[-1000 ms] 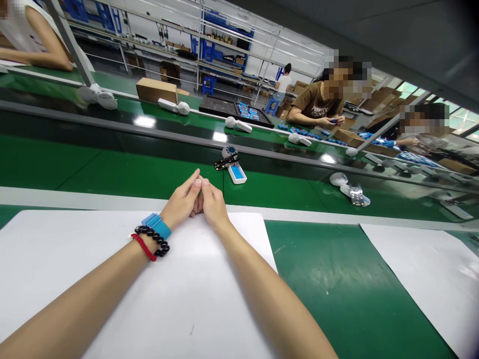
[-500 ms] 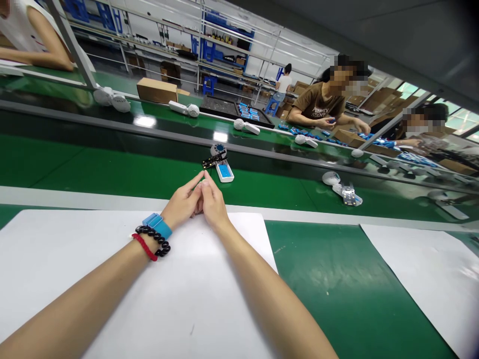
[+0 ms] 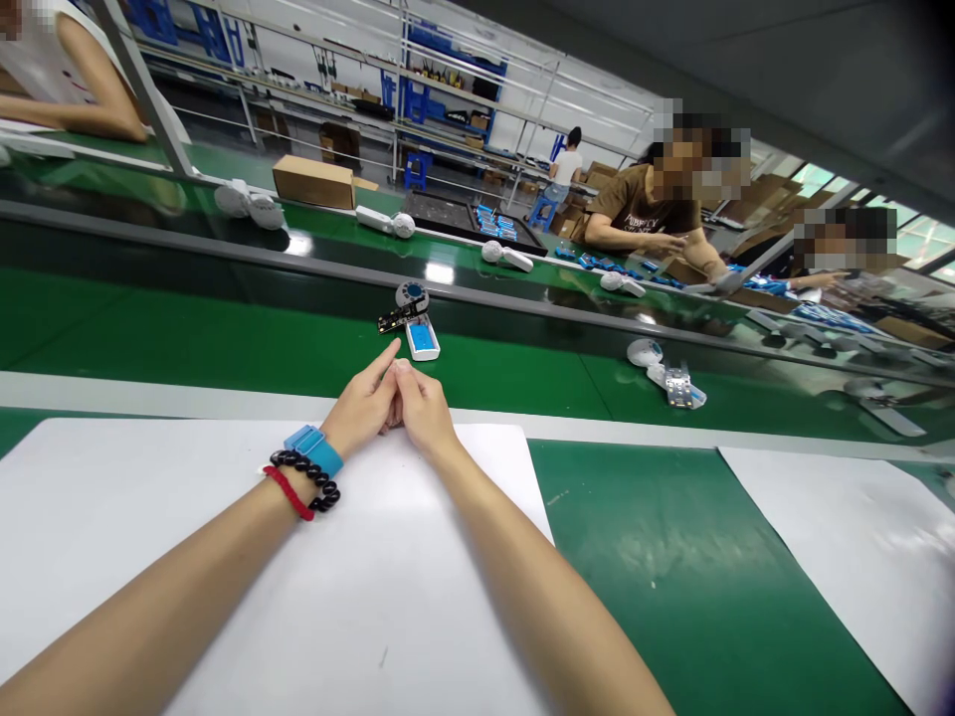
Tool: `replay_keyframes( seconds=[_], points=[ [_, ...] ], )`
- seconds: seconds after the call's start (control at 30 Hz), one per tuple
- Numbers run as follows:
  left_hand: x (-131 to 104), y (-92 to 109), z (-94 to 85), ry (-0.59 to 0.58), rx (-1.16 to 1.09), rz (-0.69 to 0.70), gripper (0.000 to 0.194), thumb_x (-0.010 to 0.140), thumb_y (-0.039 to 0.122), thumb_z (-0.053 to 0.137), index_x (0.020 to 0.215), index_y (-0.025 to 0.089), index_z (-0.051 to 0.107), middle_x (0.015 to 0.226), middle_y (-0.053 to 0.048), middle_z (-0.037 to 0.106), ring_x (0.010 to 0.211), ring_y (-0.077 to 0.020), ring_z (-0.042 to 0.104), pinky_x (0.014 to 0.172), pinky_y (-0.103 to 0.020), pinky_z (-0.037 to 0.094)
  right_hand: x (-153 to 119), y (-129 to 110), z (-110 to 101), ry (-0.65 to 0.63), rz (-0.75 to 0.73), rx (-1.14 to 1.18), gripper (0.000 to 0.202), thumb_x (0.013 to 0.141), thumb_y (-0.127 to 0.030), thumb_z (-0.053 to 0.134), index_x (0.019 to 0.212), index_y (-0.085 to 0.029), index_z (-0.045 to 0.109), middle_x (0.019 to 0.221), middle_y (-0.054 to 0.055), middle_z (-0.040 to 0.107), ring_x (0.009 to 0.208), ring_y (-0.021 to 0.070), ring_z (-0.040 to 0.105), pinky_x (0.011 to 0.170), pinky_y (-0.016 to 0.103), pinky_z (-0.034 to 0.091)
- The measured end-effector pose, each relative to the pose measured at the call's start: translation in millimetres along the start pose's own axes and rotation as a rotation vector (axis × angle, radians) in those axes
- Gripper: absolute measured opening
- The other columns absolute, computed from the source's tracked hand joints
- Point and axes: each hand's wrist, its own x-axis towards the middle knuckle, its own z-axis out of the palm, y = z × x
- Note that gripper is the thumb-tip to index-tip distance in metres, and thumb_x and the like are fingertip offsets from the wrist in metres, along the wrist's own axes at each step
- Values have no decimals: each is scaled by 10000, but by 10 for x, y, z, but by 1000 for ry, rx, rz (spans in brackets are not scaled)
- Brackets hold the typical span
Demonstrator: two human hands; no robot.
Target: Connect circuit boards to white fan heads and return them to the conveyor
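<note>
My left hand (image 3: 363, 400) and my right hand (image 3: 425, 406) are clasped together over the front edge of a white sheet (image 3: 284, 597). Their fingers are closed against each other, with the left index finger pointing forward. No object shows between them, though the palms are hidden. A blue strap, black beads and a red band circle my left wrist. Just beyond the fingertips, on the green conveyor belt (image 3: 186, 338), lies an opened white device housing (image 3: 424, 341) with a round head and blue inside. A dark circuit board (image 3: 399, 316) lies across it.
Another opened white device (image 3: 646, 352) with a board lies to the right on the near belt. Closed white devices (image 3: 386, 222) sit on a far belt behind a metal rail. A cardboard box (image 3: 313, 183) and a black tray (image 3: 440, 217) stand beyond. Co-workers sit across the line.
On the near belt the opened devices have shifted left, while the white devices on the far belt have moved right. My hands stay clasped in place. The co-worker in brown has moved their hands.
</note>
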Motion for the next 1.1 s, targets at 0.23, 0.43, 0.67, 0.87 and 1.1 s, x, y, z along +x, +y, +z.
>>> replay_keyframes(
  seconds=[0.23, 0.43, 0.67, 0.87, 1.1],
  points=[
    [2, -6, 6, -34, -21, 1, 554, 1014, 371, 427, 1535, 193, 370, 477, 51, 450, 391, -96, 416, 354, -167, 381, -11, -10, -9, 16, -42, -37, 428, 976, -534, 428, 894, -178, 652, 634, -18, 564, 613, 131, 537, 591, 222, 440],
    [8, -41, -3, -49, -14, 22, 626, 1002, 465, 438, 1525, 127, 381, 467, 45, 452, 389, -102, 430, 364, -176, 392, -24, -56, -20, 49, 10, -70, 546, 962, -539, 454, 1351, -182, 591, 749, 14, 632, 687, 169, 584, 663, 268, 483],
    [18, -57, 8, -28, -1, 22, 618, 1004, 427, 427, 1542, 137, 339, 491, 53, 472, 388, -103, 442, 366, -176, 391, -14, -56, -13, 40, 54, -50, 675, 931, -617, 455, 1426, -168, 552, 691, 19, 639, 617, 174, 578, 611, 285, 485],
    [12, -38, -1, -13, 7, 10, 620, 999, 404, 438, 1549, 141, 324, 507, 50, 476, 405, -99, 435, 380, -173, 395, -25, -82, -8, 36, 30, -43, 600, 961, -610, 449, 1301, -152, 635, 823, 44, 700, 739, 185, 641, 722, 307, 525],
    [-8, 0, 7, -36, -16, 8, 671, 974, 521, 461, 1519, 135, 396, 503, 33, 463, 416, -111, 422, 375, -198, 395, 8, -77, -58, 42, 9, -61, 369, 971, -420, 603, 1195, -127, 621, 1195, 80, 637, 1046, 244, 646, 902, 430, 559]
  ],
)
